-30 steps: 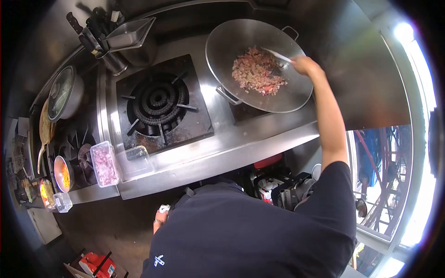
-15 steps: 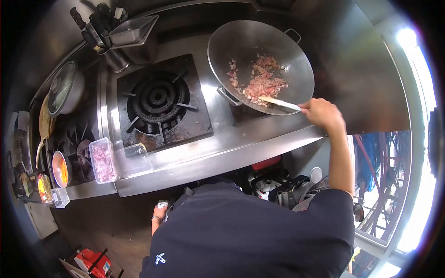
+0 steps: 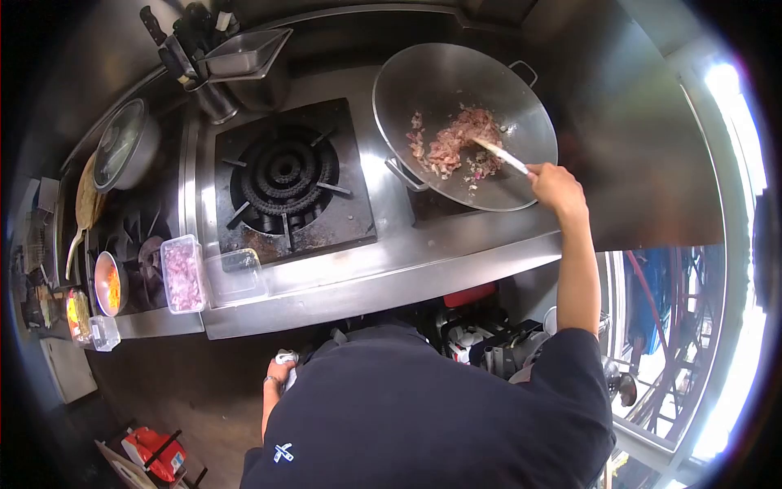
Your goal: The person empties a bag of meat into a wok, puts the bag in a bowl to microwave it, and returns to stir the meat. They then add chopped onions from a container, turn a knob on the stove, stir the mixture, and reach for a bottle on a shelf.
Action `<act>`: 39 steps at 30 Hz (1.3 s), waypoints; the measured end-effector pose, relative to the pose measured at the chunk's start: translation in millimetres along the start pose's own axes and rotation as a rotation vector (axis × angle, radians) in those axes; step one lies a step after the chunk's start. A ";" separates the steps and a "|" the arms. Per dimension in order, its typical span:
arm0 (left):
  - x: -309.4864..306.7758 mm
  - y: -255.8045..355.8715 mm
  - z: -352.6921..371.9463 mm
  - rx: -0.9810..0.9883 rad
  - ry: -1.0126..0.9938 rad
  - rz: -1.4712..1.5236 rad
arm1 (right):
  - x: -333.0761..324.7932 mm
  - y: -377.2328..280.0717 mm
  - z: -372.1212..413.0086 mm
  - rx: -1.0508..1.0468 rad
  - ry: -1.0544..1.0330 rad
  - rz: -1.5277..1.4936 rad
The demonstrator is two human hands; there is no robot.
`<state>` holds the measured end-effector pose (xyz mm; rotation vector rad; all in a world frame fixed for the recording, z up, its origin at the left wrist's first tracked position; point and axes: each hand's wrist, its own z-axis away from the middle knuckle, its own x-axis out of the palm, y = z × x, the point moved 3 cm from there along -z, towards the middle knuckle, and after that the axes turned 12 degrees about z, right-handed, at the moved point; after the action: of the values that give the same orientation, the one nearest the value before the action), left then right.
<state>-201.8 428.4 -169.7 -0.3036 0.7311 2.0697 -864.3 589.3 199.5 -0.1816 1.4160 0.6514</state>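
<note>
At 9 o'clock in my view, on the steel counter (image 3: 423,253), I see 1 small bowl (image 3: 108,283) of orange food. At its 3 o'clock, just beside it, is 1 clear tub of chopped red onion (image 3: 183,274), and 1 more clear tub (image 3: 235,275) sits close at that one's 3 o'clock. A lidded pot (image 3: 124,151) sits at 10 o'clock. Near the middle is a gas burner (image 3: 285,175). At its 11 o'clock a steel tray (image 3: 244,53) tilts beside a utensil holder (image 3: 202,77).

Low at 7 o'clock, the left hand (image 3: 279,376) hangs by the person's hip, next to something small and white. I cannot tell whether its fingers are closed on it.

At 1 o'clock stands the wok (image 3: 489,77), with chopped pinkish meat (image 3: 452,147) gathered around its middle. The right hand (image 3: 555,186) is at the wok's 4 o'clock, at the rim, and it is clamped around the handle of a pale spatula (image 3: 498,155). The blade reaches toward 10 o'clock and touches the meat.
</note>
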 end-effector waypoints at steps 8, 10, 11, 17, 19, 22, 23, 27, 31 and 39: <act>3.8 2.7 23.2 -0.036 -0.059 0.105 | 0.1 11.7 6.9 -0.066 -0.158 0.036; 6.3 -5.8 20.8 -0.032 -0.022 0.089 | 7.0 11.3 19.8 -0.061 -0.170 0.090; 7.2 -17.7 17.4 -0.031 0.019 0.071 | 13.5 8.4 26.5 -0.058 -0.182 0.140; 6.2 -84.2 -19.9 0.051 -0.075 0.143 | 32.6 12.5 55.5 -0.041 -0.250 -0.248; -15.3 -58.6 15.6 -0.091 0.015 0.084 | 68.2 43.8 34.2 -0.249 -0.059 -0.157; -24.5 -80.8 9.8 -0.097 0.097 0.088 | 65.1 44.7 17.8 -0.185 0.031 -0.108; -28.8 -79.6 15.1 -0.095 0.086 0.108 | 51.1 36.9 17.1 -0.195 0.085 -0.053; -58.6 -99.5 49.4 -0.083 0.118 0.241 | -26.7 -79.4 89.3 -0.442 0.626 -0.243; -64.0 -194.5 43.2 -0.078 0.180 0.355 | -64.6 -262.1 209.4 -0.787 0.108 -0.595; -48.6 -444.7 42.6 -0.206 0.168 0.437 | 75.2 -516.9 433.6 -1.635 -0.287 -0.219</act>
<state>192.5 611.3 -283.7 -0.4711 0.7330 2.5655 -224.2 404.0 69.9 -1.4184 0.2782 1.4366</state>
